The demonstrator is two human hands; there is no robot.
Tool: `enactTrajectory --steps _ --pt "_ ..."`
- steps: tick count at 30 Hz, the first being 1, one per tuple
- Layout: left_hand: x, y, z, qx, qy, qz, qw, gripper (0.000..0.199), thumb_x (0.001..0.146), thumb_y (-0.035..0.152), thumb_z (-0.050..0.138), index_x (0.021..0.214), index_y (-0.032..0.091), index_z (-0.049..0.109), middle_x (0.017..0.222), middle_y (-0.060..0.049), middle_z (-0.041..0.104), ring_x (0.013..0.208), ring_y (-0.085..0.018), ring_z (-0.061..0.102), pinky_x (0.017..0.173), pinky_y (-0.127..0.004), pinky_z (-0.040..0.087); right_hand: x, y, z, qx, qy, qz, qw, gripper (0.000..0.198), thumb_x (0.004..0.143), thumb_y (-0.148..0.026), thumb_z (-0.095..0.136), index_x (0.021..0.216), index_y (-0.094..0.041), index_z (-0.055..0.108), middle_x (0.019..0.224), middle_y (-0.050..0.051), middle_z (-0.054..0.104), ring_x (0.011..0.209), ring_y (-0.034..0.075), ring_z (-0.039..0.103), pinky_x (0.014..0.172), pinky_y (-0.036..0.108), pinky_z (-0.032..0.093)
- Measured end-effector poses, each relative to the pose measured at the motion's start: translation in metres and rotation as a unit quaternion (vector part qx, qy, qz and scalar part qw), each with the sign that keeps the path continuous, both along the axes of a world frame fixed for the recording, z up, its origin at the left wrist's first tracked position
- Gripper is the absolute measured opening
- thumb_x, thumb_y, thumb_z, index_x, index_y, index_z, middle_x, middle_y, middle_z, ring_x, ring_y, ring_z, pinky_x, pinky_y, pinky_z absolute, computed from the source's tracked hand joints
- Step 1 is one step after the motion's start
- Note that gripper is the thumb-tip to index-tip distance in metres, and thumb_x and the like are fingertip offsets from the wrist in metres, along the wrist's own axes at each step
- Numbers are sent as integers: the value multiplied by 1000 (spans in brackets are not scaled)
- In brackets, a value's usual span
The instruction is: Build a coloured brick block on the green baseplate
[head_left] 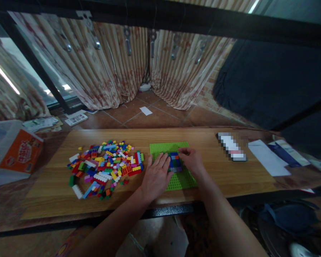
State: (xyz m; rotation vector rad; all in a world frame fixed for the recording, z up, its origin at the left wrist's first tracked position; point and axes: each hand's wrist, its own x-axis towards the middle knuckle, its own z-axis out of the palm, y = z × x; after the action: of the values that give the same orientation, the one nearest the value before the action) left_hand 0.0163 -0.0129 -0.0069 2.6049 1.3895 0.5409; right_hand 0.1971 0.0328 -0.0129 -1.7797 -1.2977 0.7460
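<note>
A green studded baseplate (180,184) lies on the wooden table. On it stands a low block of toy bricks (175,162), mostly blue with green, purple and a little red. My left hand (156,175) rests flat over the baseplate's left part, fingers stretched out, fingertips close to the block's left side. At the block's upper right, my right hand (189,159) has thumb and fingers pinched together; whatever is between them is too small or hidden to make out. Left of the baseplate spreads a pile of loose toy bricks (104,167) in many colours.
A phone-like object (232,147), blurred out, lies on the wooden table (216,178) at right, with white paper (269,157) beyond it. A clear plastic box (5,142) with an orange label stands at far left. A dark bar (160,16) with metal hooks crosses above.
</note>
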Motion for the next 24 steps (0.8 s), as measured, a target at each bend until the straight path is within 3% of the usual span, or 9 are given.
enactTrajectory --steps 9,24 --pt "0 1 -8 9 -15 -36 999 42 95 27 44 135 17 48 145 -9 46 137 -26 38 115 -50 27 7 7 -3 -17 45 -8 999 30 65 -37 68 83 -14 69 63 3 66 58 16 60 55 27 48" --pt "2 2 -12 7 -21 -52 998 42 95 24 43 135 13 47 146 -13 44 139 -25 34 113 -43 33 6 15 -5 -28 32 -24 999 26 62 -31 70 81 -13 69 62 4 67 55 15 59 51 25 46"
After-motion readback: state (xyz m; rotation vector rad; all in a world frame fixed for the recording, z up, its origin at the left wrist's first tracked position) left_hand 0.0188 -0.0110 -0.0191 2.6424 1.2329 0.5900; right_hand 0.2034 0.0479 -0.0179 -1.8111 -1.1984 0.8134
